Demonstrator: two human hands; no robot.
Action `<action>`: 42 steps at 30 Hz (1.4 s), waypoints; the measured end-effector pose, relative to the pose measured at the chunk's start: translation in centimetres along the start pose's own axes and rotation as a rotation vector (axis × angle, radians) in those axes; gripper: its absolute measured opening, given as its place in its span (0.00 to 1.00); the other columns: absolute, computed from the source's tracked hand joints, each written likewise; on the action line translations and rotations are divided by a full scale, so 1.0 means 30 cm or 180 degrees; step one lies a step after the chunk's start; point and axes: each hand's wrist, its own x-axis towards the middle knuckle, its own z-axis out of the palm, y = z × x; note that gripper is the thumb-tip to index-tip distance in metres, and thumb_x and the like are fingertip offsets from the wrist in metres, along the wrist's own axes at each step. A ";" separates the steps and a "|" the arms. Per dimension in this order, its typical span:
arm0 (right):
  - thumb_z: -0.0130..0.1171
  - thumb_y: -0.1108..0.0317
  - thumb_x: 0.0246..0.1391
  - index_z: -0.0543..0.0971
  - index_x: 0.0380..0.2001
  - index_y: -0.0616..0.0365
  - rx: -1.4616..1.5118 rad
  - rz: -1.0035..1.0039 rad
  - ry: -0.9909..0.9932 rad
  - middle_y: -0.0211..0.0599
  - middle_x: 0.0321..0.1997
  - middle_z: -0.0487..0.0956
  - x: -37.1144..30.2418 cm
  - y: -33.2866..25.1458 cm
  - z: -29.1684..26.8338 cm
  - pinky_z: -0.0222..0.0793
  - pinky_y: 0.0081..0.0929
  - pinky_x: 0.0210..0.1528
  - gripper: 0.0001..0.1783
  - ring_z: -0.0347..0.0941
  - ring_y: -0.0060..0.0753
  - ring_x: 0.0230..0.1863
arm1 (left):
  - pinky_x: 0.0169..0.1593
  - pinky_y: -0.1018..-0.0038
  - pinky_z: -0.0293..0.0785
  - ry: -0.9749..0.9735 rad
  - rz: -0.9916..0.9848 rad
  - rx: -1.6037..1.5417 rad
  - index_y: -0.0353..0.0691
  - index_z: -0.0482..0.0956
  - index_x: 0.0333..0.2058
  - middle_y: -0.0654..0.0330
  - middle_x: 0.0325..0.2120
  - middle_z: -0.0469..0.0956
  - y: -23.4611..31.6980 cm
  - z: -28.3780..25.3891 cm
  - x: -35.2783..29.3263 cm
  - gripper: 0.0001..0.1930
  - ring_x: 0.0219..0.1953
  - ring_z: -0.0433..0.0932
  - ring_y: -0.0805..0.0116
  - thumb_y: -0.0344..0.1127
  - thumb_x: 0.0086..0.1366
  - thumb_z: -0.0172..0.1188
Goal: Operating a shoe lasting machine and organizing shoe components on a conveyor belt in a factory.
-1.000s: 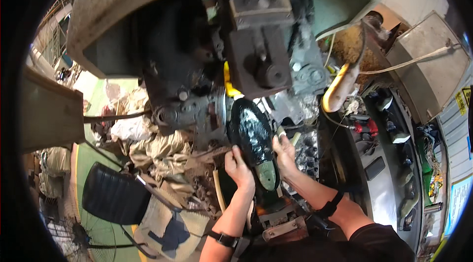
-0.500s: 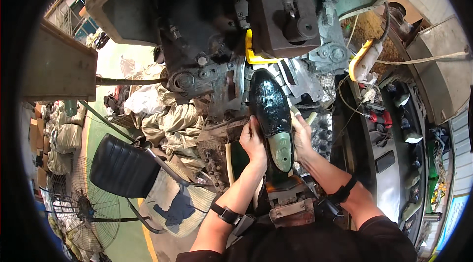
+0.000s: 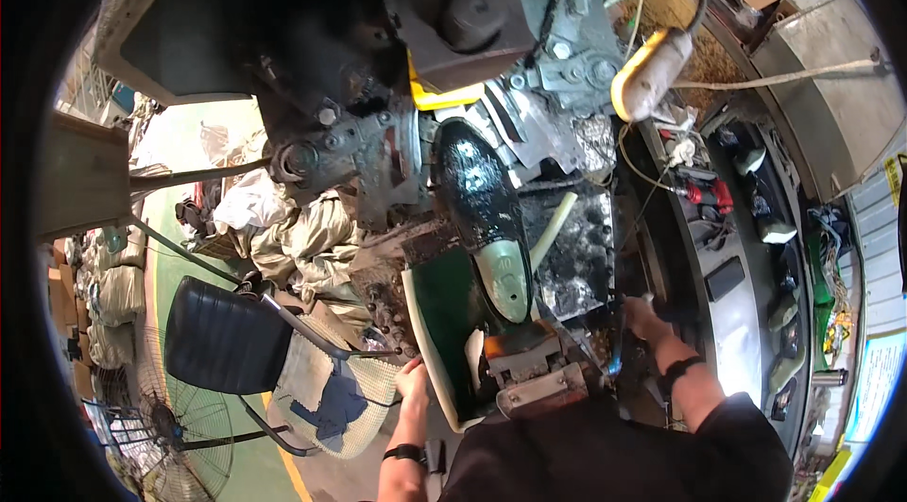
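Observation:
A glossy black shoe upper is stretched over a pale green last, which sits heel toward me and toe under the machine head. Left of the last spreads a dark green panel with a cream edge. My left hand is low beside that panel, its fingers closed at the cream edge. Off to the right of the last, my right hand reaches down past the machine's side; its fingers are blurred and dim, and what they touch is unclear. Neither hand is on the last.
A yellow-and-white hanging control is at the upper right. Several shoes on lasts line a rack at the right, near a red-handled tool. To the left stand a black-backed chair, a wire fan and pale sacks.
Both hands have left the sides of the last: the left went down and left, the right down and right. The green panel now spreads into sight. The view has shifted rightward.

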 end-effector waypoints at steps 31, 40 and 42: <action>0.67 0.62 0.56 0.78 0.52 0.63 -0.2096 -0.5211 -0.1642 0.42 0.46 0.82 -0.876 -0.268 0.353 0.73 0.32 0.52 0.23 0.79 0.40 0.50 | 0.46 0.66 0.79 -0.0965 0.2401 -0.2197 0.33 0.71 0.52 0.51 0.39 0.81 0.836 -0.252 -0.848 0.25 0.40 0.81 0.61 0.36 0.59 0.67; 0.77 0.61 0.41 0.59 0.66 0.72 -0.1671 -0.5307 -0.2475 0.61 0.68 0.64 -1.134 -0.187 0.455 0.57 0.42 0.70 0.54 0.62 0.57 0.69 | 0.64 0.49 0.65 -0.4219 0.1664 -0.2977 0.43 0.71 0.55 0.39 0.60 0.68 1.132 0.009 -1.057 0.20 0.65 0.65 0.44 0.47 0.71 0.52; 0.77 0.64 0.41 0.57 0.67 0.74 -0.1469 -0.5472 -0.2100 0.60 0.69 0.63 -1.160 -0.207 0.368 0.59 0.40 0.69 0.55 0.63 0.54 0.69 | 0.62 0.50 0.69 -0.3556 0.1343 -0.2592 0.43 0.72 0.56 0.38 0.54 0.74 1.135 0.105 -1.100 0.22 0.59 0.72 0.41 0.50 0.71 0.52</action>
